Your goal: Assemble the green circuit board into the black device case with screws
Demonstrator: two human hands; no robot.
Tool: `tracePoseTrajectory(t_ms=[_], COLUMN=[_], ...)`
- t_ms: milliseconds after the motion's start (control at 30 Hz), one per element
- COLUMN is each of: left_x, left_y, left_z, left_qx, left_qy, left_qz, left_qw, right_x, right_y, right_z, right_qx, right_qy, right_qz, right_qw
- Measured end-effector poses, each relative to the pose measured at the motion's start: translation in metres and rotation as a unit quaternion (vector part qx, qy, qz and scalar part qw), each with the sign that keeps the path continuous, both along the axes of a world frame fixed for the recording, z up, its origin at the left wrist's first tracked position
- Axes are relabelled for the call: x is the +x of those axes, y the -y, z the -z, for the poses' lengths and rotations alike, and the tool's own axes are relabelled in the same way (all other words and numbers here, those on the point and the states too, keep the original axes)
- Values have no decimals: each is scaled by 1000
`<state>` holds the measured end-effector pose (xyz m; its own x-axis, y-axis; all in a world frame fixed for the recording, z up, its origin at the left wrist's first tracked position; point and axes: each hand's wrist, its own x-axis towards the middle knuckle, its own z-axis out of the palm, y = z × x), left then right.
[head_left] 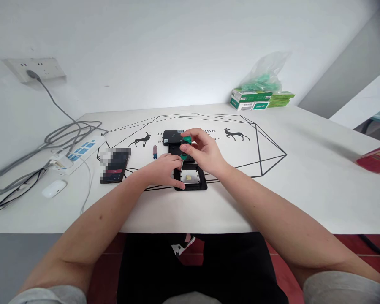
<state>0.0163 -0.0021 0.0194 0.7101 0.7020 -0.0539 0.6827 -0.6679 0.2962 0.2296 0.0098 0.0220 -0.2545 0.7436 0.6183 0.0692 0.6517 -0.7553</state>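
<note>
On the white worktop (304, 190), my spread left hand (164, 169) touches a black casing (196, 187); my right hand (205, 150) grips a screwdriver (187, 139).

A single view is given, taken from a camera worn on the person's head. It is set on the near side of the counter (209, 215), above its level, and is aimed forward and down across it. Behind the counter, a wall (164, 55) is faced; below its near edge, the person's lap (240, 266) and floor (101, 270) are taken in. The left hand (165, 169) and right hand (207, 153) are seen from above, over the counter's middle, at moderate range. A wide span is covered, from a socket (44, 69) above the counter's left end to a red package (378, 159) at its right.
</note>
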Motion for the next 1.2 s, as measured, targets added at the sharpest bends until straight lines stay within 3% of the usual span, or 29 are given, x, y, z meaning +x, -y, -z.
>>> tracePoseTrajectory(t_ms=[300, 500, 600, 933, 1100, 1200], left_x=[-2, -4, -5, -7, -7, -6], left_y=[-10, -10, -10, -13, -12, -12], left_z=[16, 22, 22, 27, 27, 27], left_qx=[20, -12, -35, -36, -35, -31], left_qy=[52, 15, 17, -16, -25, -20], left_qz=[13, -15, -13, 2, -4, -5], left_qw=[998, 1000, 999, 999, 999, 999], right_x=[9, 7, 5, -2, 1, 4], right_y=[-1, -2, 2, 8, 9, 6], right_z=[-4, -4, -5, 0, 1, 0], right_qx=[-31, 119, 143, -4, 4, 85], right_qy=[21, 43, 34, -42, -14, 43], right_qz=[-104, 10, 33, 36, -39, 4], right_qw=[994, 992, 989, 998, 999, 995])
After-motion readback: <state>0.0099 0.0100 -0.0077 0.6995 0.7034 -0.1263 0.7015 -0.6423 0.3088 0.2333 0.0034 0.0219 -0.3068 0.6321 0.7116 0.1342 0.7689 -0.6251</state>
